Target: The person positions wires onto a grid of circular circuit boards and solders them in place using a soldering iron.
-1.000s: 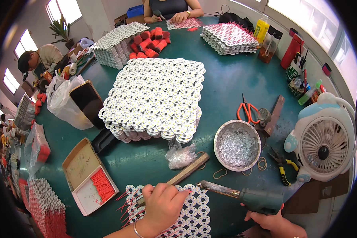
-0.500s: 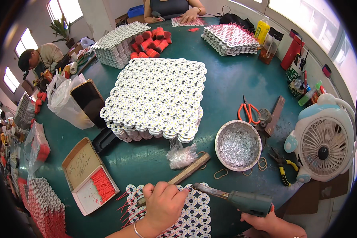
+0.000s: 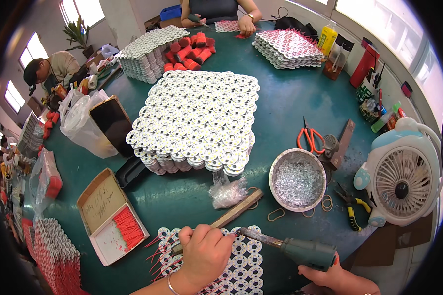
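On the desk (image 3: pixel 280 98), my left grip (image 3: pixel 205 258) curls over a sheet of round white boards (image 3: pixel 238 263), what it pinches hidden; my right grip (image 3: pixel 325 274) wraps the handle of a soldering gun (image 3: pixel 305 251). Thin and probably light, stiff and brittle, the sheet seems best held by its edges. A wooden bar (image 3: pixel 238 207) obstructs; a bowl (image 3: pixel 298 207) stands beyond.

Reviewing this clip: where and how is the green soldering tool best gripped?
Probably by its thick green body, from the right, where the right hand holds it. That body is the widest part, at the right end; the slim metal barrel points left over the round white boards and may be hot.
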A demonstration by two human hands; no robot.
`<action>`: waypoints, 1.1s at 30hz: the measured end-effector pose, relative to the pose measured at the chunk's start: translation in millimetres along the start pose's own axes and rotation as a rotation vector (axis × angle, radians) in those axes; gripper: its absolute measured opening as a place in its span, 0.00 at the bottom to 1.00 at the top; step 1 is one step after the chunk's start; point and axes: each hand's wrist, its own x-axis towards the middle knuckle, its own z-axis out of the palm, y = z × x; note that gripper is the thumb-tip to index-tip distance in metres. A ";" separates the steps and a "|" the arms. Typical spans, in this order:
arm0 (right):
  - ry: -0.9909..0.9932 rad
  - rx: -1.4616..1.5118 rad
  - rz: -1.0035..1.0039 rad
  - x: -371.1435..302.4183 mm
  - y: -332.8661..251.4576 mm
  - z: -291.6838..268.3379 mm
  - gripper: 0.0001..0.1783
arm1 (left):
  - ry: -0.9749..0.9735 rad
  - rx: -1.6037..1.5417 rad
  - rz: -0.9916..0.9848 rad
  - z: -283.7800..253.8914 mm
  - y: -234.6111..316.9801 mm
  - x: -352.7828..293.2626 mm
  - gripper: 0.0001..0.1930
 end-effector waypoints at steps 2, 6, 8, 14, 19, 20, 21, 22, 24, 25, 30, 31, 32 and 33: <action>0.033 0.009 0.033 -0.9 -3.9 1.8 0.22 | 0.001 0.001 0.002 -0.5 0.1 -0.1 0.09; 0.164 0.162 -0.030 -7.4 14.8 0.9 0.21 | -0.004 0.017 0.015 -0.4 1.1 -0.5 0.09; 0.243 0.266 -0.017 -9.4 5.3 -0.2 0.23 | -0.011 0.031 0.018 -3.7 -0.3 -2.0 0.09; 0.222 0.257 -0.110 -17.8 20.6 -14.1 0.27 | -0.074 0.084 0.043 -41.7 -5.7 -2.9 0.10; 0.271 0.292 -0.003 -17.2 14.3 -7.9 0.27 | 0.074 -0.019 0.038 -34.4 9.7 2.5 0.09; 0.214 0.285 -0.059 -18.5 15.8 -7.9 0.26 | 0.075 -0.019 0.040 -29.3 10.5 1.1 0.09; 0.157 0.278 -0.115 -19.7 17.5 -7.9 0.25 | 0.043 -0.007 0.052 -23.4 10.2 -1.3 0.09; 0.160 0.279 -0.112 -20.4 21.8 -8.3 0.25 | 0.006 0.002 0.064 -18.1 8.7 -2.9 0.10; 0.077 0.142 -0.183 -21.0 30.3 -9.8 0.23 | -0.008 -0.008 0.063 -10.5 5.5 -4.1 0.10; 0.078 0.141 -0.181 -20.7 28.1 -8.7 0.23 | -0.017 -0.014 0.061 -7.3 5.2 -4.1 0.09; 0.107 0.116 0.028 -17.9 18.2 0.3 0.21 | 0.013 -0.047 0.042 1.9 3.8 -3.5 0.09; 0.107 0.115 0.030 -17.3 17.1 0.9 0.21 | 0.010 -0.046 0.039 2.6 3.2 -3.6 0.08; 0.098 0.111 0.013 -16.4 15.6 1.2 0.21 | 0.010 -0.048 0.038 2.9 2.8 -3.6 0.08; 0.089 0.108 -0.004 -15.3 14.3 1.4 0.21 | 0.005 -0.051 0.030 3.0 2.3 -3.5 0.08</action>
